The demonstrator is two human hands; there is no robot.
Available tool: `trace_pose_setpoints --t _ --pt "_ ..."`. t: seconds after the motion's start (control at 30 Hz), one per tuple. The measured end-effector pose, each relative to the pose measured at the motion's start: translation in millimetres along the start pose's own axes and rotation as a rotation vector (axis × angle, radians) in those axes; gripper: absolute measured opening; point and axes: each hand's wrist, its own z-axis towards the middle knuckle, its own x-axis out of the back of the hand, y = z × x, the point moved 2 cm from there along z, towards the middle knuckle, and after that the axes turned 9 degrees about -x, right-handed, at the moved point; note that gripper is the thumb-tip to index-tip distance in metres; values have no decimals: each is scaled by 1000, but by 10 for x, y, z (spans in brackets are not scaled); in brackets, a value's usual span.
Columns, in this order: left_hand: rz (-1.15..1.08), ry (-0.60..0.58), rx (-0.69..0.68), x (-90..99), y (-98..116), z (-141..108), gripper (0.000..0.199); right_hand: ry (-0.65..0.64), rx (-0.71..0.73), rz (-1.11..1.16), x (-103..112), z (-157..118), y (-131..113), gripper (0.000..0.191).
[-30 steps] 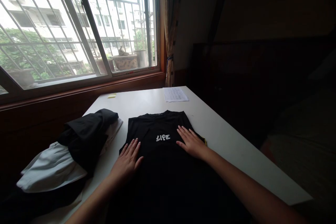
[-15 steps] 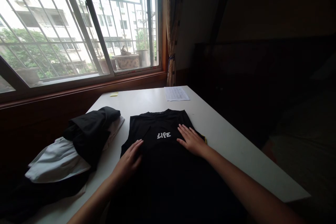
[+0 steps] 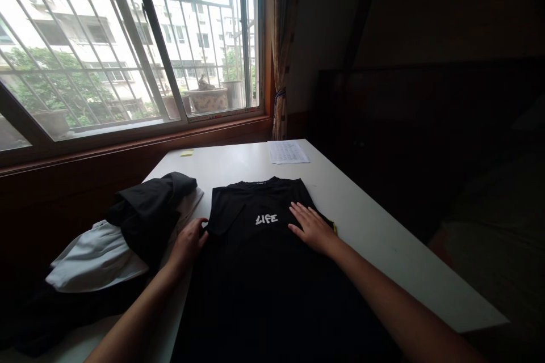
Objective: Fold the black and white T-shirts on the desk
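A black T-shirt (image 3: 264, 261) with white lettering on its chest lies spread on the white table, its collar toward the window. My right hand (image 3: 313, 227) rests flat on the chest beside the lettering, fingers stretched out. At the shirt's left edge is my left hand (image 3: 189, 241), its fingers curled and closed on the black cloth there. A flap of sleeve seems folded inward near that hand. The lower part of the shirt fades into shadow.
Left of the shirt, a heap of black and white clothes (image 3: 149, 204) lies on the white table (image 3: 395, 261). Toward the back are a printed sheet of paper (image 3: 288, 152) and a yellow note (image 3: 186, 153). A barred window (image 3: 204, 39) and a tied curtain (image 3: 279, 91) stand beyond.
My left hand has moved left from the shirt's front to its left edge, its fingers curling in. The right hand stays flat in place.
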Motion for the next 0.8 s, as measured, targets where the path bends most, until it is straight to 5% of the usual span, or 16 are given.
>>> trace_pose_setpoints --t 0.17,0.57,0.8 --pt "50 68 24 50 17 -67 25 -2 2 5 18 -2 -2 72" --pt "-52 -21 -125 113 -92 -147 11 4 -14 85 135 91 -5 62" --pt "-74 56 -78 117 -1 -126 9 79 -24 246 327 602 -574 26"
